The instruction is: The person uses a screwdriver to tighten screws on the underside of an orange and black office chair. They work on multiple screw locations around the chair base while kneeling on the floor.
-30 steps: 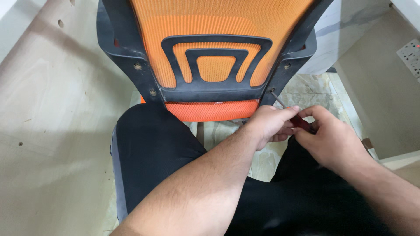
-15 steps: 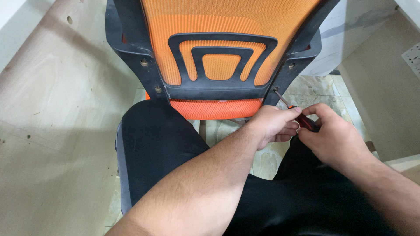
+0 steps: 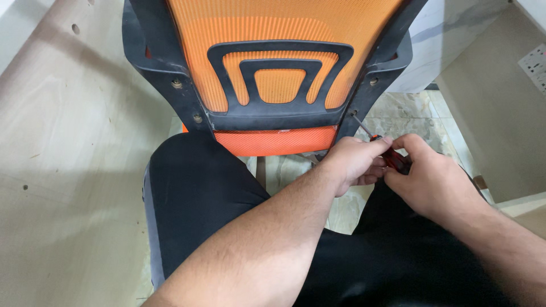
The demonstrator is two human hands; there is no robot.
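Head view: my left hand point(image 3: 354, 162) and right hand point(image 3: 433, 181) meet over a screwdriver point(image 3: 382, 149), both closed around its red-and-black handle. My left fingers pinch the front of the handle where the thin steel shaft leaves it; my right hand wraps the rear end, the handle mostly hidden inside its curled fingers. The shaft slants up and left, its tip set at a screw hole point(image 3: 353, 112) low on the right side of the chair frame point(image 3: 170, 85), a matte black moulded plastic. The orange mesh back point(image 3: 284, 23) fills the frame, crossed by a black lumbar brace point(image 3: 280, 71) of nested rounded loops. Below it shows a strip of the orange woven seat point(image 3: 273, 142). My black trousers point(image 3: 199, 193) cover my knees in the foreground. Pale plywood panels point(image 3: 62, 170) with drilled holes lie to the left, over marbled floor tiles point(image 3: 415, 119).
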